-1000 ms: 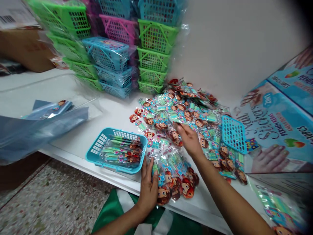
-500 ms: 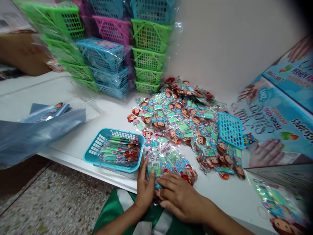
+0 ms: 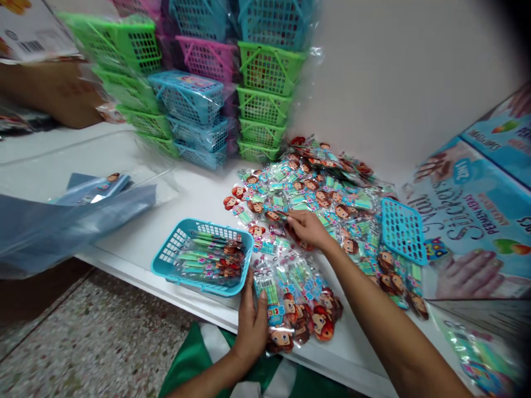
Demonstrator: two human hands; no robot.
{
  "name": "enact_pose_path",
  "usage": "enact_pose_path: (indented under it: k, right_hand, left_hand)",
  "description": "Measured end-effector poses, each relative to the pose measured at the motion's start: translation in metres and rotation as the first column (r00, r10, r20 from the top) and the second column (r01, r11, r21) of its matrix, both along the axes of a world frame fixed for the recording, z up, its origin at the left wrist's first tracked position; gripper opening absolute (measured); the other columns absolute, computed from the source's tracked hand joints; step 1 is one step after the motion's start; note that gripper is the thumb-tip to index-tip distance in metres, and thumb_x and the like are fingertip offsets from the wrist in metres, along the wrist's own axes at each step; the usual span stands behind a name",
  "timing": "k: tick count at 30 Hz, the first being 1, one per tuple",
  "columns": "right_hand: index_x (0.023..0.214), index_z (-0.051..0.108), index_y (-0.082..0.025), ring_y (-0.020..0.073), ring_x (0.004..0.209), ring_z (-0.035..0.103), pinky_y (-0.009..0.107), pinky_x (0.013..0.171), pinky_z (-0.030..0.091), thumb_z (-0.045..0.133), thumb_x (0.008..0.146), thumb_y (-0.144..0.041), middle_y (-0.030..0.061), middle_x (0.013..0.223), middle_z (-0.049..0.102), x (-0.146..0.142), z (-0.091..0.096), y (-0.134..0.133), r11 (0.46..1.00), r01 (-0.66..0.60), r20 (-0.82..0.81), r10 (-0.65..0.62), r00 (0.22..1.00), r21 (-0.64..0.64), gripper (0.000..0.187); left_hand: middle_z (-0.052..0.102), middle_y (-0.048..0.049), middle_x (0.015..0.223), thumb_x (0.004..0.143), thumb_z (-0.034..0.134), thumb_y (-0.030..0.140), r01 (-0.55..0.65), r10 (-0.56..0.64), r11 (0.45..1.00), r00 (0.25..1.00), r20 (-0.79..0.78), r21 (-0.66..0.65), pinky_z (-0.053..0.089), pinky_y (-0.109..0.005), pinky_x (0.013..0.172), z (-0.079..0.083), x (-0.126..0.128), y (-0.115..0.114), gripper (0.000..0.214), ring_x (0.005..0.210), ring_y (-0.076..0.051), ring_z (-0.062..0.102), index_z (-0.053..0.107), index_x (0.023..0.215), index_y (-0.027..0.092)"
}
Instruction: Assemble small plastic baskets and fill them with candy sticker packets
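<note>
My left hand (image 3: 252,320) rests at the near edge of the white table, fingers wrapped on a stack of clear packets (image 3: 297,309) printed with cartoon girl heads. My right hand (image 3: 306,228) reaches further back into a big loose pile of the same packets (image 3: 327,193), its fingers closed down on one of them. To the left of my left hand stands a teal plastic basket (image 3: 174,251) with several packets laid inside it.
Stacks of green, blue and pink baskets in plastic wrap (image 3: 207,88) stand at the back. A teal basket lid (image 3: 403,229) leans by printed blue boxes (image 3: 468,221) on the right. Clear plastic bags (image 3: 62,215) lie at left; a cardboard box (image 3: 50,88) behind.
My right hand has left the near stack, where it lay half a second ago, and reached back into the loose pile. My left hand stays on the stack.
</note>
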State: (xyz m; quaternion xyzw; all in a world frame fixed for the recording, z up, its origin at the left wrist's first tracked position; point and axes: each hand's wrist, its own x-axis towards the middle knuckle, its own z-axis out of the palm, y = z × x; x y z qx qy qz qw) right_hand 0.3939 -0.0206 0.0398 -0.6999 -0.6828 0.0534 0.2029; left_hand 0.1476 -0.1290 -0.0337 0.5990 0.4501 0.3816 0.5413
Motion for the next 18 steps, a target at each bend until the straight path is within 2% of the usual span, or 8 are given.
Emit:
enact_pose_path:
  k: [2, 5, 6, 8, 9, 11, 13, 18]
  right_hand:
    - [0.105, 0.067, -0.018, 0.0197, 0.094, 0.063, 0.033, 0.082, 0.049, 0.034, 0.094, -0.031, 0.0059, 0.099, 0.070, -0.004, 0.008, -0.017, 0.999, 0.028, -0.055, -0.027, 0.998, 0.021, 0.037]
    - [0.117, 0.060, -0.020, 0.0209, 0.113, 0.056, 0.039, 0.094, 0.045, 0.034, 0.094, -0.028, 0.0080, 0.120, 0.063, -0.031, 0.020, -0.061, 0.984, 0.064, -0.170, -0.035, 0.985, 0.166, 0.035]
    - [0.117, 0.060, -0.021, 0.0211, 0.119, 0.051, 0.042, 0.099, 0.041, 0.039, 0.093, -0.024, 0.0077, 0.127, 0.058, -0.045, 0.023, -0.079, 0.976, 0.007, -0.192, 0.035, 0.981, 0.217, 0.032]
    - [0.117, 0.059, -0.021, 0.0218, 0.127, 0.043, 0.045, 0.104, 0.036, 0.044, 0.088, -0.016, 0.0083, 0.133, 0.053, -0.070, 0.025, -0.116, 0.944, -0.248, -0.088, 0.272, 0.958, 0.218, 0.033]
    - [0.116, 0.059, -0.018, 0.0231, 0.130, 0.040, 0.046, 0.106, 0.035, 0.046, 0.086, -0.015, 0.0100, 0.134, 0.052, -0.081, 0.025, -0.132, 0.910, -0.379, -0.025, 0.389, 0.921, 0.169, 0.033]
    - [0.110, 0.060, -0.012, 0.0251, 0.133, 0.035, 0.044, 0.106, 0.036, 0.048, 0.083, -0.014, 0.0143, 0.135, 0.050, -0.094, 0.021, -0.157, 0.848, -0.527, 0.055, 0.524, 0.850, 0.063, 0.030]
    - [0.103, 0.061, -0.010, 0.0264, 0.135, 0.031, 0.044, 0.106, 0.036, 0.049, 0.082, -0.017, 0.0165, 0.136, 0.048, -0.098, 0.016, -0.170, 0.843, -0.538, 0.093, 0.538, 0.838, -0.021, 0.026]
    - [0.095, 0.062, -0.012, 0.0274, 0.136, 0.028, 0.046, 0.109, 0.033, 0.047, 0.086, -0.021, 0.0140, 0.141, 0.043, -0.100, 0.009, -0.178, 0.902, -0.416, 0.138, 0.429, 0.893, -0.110, 0.020]
  left_hand:
    - [0.021, -0.0010, 0.153, 0.094, 0.037, 0.034, -0.001, 0.001, 1.000, 1.000, -0.010, 0.019, 0.010, -0.037, 0.117, 0.002, 0.000, 0.000, 0.054, 0.141, -0.017, 0.016, 0.021, 0.145, 0.029]
    - [0.022, -0.0012, 0.153, 0.093, 0.038, 0.033, -0.008, 0.008, 0.999, 1.000, -0.006, 0.036, 0.010, -0.038, 0.117, 0.003, 0.000, 0.001, 0.053, 0.141, -0.018, 0.016, 0.023, 0.144, 0.028]
    - [0.023, -0.0016, 0.153, 0.093, 0.039, 0.033, -0.012, 0.012, 1.000, 1.000, 0.002, 0.027, 0.010, -0.038, 0.117, 0.001, -0.001, 0.001, 0.054, 0.141, -0.018, 0.016, 0.024, 0.144, 0.028]
    - [0.028, -0.0046, 0.151, 0.092, 0.040, 0.033, 0.005, -0.004, 1.000, 0.999, 0.032, -0.006, 0.015, -0.040, 0.116, -0.005, -0.003, 0.000, 0.054, 0.140, -0.021, 0.021, 0.027, 0.143, 0.024]
    - [0.031, -0.0064, 0.149, 0.091, 0.041, 0.033, 0.023, -0.023, 1.000, 0.998, 0.050, -0.016, 0.018, -0.040, 0.115, -0.009, -0.004, -0.001, 0.054, 0.138, -0.022, 0.025, 0.029, 0.143, 0.022]
    - [0.034, -0.0081, 0.148, 0.088, 0.044, 0.033, 0.049, -0.048, 0.999, 0.997, 0.068, -0.006, 0.020, -0.041, 0.115, -0.015, -0.006, -0.003, 0.057, 0.137, -0.024, 0.028, 0.031, 0.142, 0.020]
    - [0.029, -0.0061, 0.150, 0.089, 0.042, 0.033, 0.030, -0.030, 1.000, 0.998, 0.052, 0.010, 0.016, -0.039, 0.116, -0.016, -0.005, -0.003, 0.057, 0.139, -0.022, 0.023, 0.029, 0.143, 0.022]
    - [0.019, 0.0002, 0.154, 0.095, 0.032, 0.036, -0.009, 0.009, 1.000, 1.000, 0.011, 0.005, 0.008, -0.035, 0.117, -0.001, 0.001, 0.001, 0.052, 0.141, -0.015, 0.014, 0.021, 0.145, 0.027]
